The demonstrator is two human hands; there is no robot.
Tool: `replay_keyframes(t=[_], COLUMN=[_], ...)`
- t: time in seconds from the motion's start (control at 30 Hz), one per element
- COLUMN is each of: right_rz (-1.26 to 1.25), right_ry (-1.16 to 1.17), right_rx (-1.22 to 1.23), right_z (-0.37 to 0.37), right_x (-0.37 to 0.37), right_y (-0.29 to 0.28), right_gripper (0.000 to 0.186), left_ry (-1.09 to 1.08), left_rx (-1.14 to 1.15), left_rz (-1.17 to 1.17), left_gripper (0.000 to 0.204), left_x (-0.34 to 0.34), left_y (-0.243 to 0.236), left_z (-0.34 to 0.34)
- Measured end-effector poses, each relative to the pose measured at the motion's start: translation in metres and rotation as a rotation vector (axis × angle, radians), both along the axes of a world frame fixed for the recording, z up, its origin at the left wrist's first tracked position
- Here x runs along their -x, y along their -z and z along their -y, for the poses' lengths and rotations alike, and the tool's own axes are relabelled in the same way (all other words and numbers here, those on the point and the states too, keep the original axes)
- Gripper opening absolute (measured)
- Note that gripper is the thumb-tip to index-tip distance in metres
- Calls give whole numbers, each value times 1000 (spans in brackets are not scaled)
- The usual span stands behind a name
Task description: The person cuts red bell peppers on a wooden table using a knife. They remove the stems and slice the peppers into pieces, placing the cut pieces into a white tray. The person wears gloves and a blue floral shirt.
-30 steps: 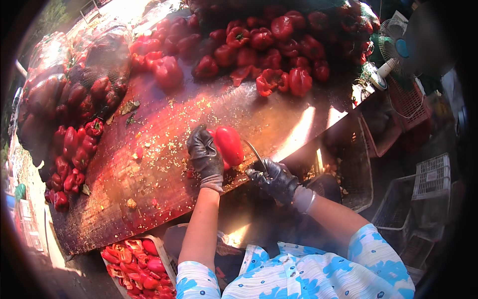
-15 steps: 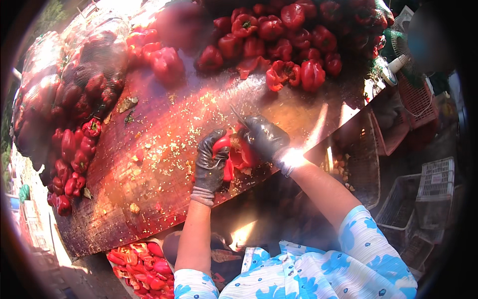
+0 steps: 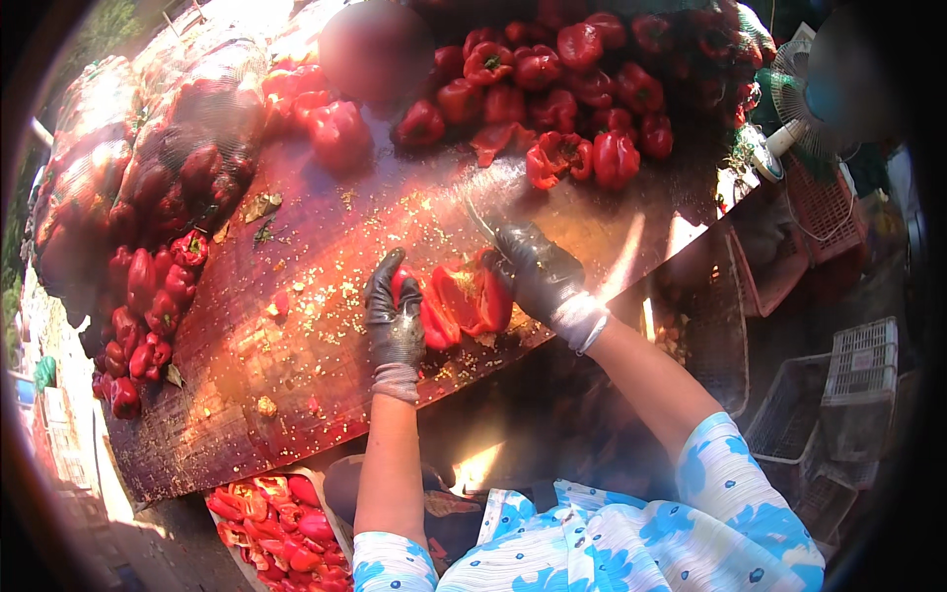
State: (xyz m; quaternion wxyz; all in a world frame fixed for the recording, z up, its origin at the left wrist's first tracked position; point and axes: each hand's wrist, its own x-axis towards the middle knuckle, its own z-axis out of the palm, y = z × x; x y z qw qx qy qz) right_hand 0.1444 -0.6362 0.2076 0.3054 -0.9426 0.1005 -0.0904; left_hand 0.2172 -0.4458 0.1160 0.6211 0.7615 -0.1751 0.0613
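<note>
A red bell pepper (image 3: 459, 298), split wide with its pale inside showing, sits between my hands just above the table's near edge. My left hand (image 3: 396, 318), in a dark wet glove, is closed on the pepper's left side. My right hand (image 3: 538, 266), gloved alike, grips a small knife (image 3: 477, 218) whose blade points up and away to the left. The right fingers also rest against the pepper's right side; the knife's handle is hidden in the glove.
The reddish wooden table (image 3: 237, 395) is strewn with pale seeds. Whole red peppers (image 3: 538, 64) are heaped at the back, beside filled net sacks (image 3: 182, 148) at left. Cut pepper pieces (image 3: 281, 528) fill a container below the near edge. Plastic crates (image 3: 789, 409) and a fan (image 3: 794, 89) stand right.
The pepper has been spread open, its inside now facing up. My left hand has moved slightly left, and my right hand slightly right, with the knife still in it.
</note>
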Motion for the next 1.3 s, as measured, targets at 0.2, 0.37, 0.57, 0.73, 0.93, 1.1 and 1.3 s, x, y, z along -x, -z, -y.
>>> replay_keyframes(t=[0.2,0.37,0.57,0.73,0.93,1.1,1.3], right_rz=[54,-84,-300,-236,-154,-224,-186], right_ry=[-197,-244,-225,-313,-349,-207,100], right_rx=[119,82,21,-101,1,-9,-443], right_z=[-8,-7,8,23,19,6,17], right_x=[5,-5,-20,-28,-25,-29,-47], right_y=[52,40,36,37,48,44,62], right_gripper=[46,47,47,46,42,35,31], left_ry=[-2,11,214,224,202,171,128], left_rx=[-533,-739,-973,-887,-824,-750,-680], left_rz=[534,490,286,298,301,221,295], left_gripper=[44,39,36,23,17,17,20], left_x=[-2,0,-4,-17,-18,-19,-14], left_y=[-20,-30,-42,-44,-39,-33,-22], left_z=[11,17,29,35,37,39,39])
